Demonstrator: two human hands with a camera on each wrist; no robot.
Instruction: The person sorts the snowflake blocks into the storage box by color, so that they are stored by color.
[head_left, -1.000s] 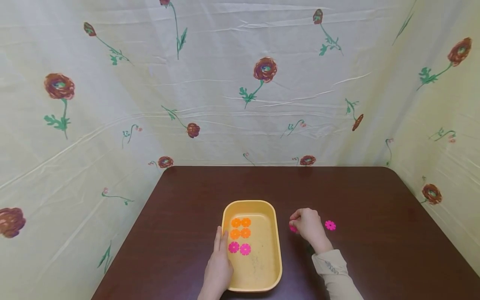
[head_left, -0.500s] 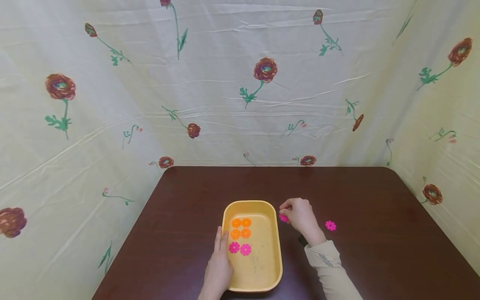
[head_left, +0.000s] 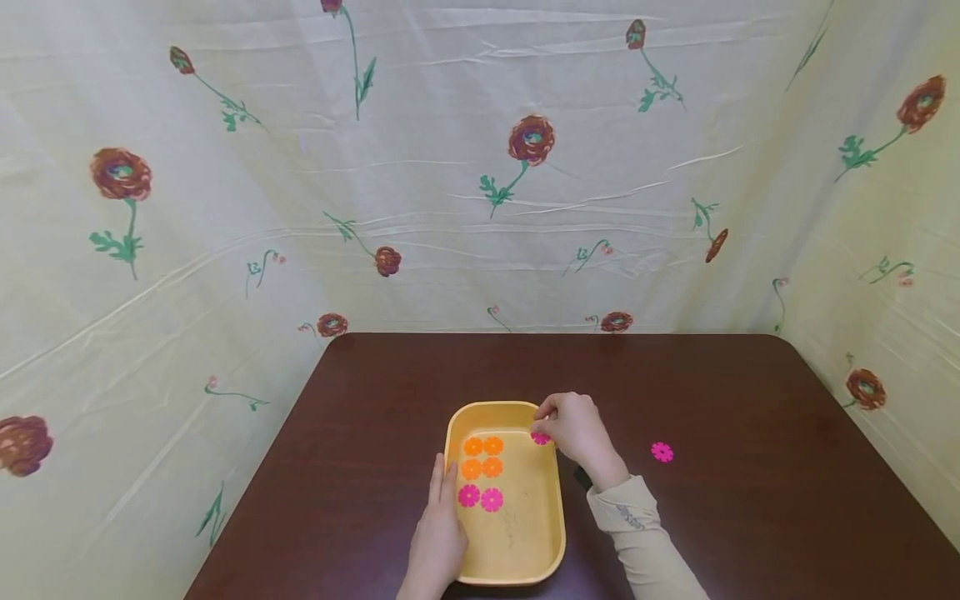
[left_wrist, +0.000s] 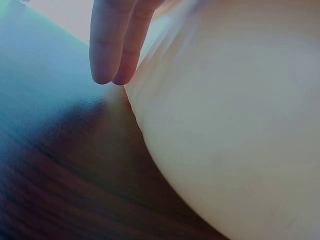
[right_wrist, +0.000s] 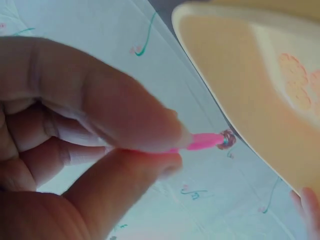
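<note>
Head camera shows me the pink flower disc (head_left: 539,437) pinched in the right hand (head_left: 573,429), held over the far right corner of the yellow tray (head_left: 553,533). On the right wrist view I can see that disc (right_wrist: 205,141) edge-on, clamped between thumb and a fingertip (right_wrist: 150,125), with the tray's rim (right_wrist: 220,107) just beyond it. Inside the tray lie four orange discs (head_left: 482,456) in a square, and two pink discs (head_left: 479,497) in a row just nearer to me, all flat on the floor of it. The left hand (head_left: 438,533) rests flat against the tray's left side, fingers straight and together, gripping nothing; the left wrist view shows two fingertips (left_wrist: 112,45) beside the tray's outer wall (left_wrist: 225,125). One more pink disc (head_left: 662,452) lies on the dark brown table (head_left: 750,500), well to the right of the tray. Floral cloth (head_left: 480,167) hangs behind and around the table.
</note>
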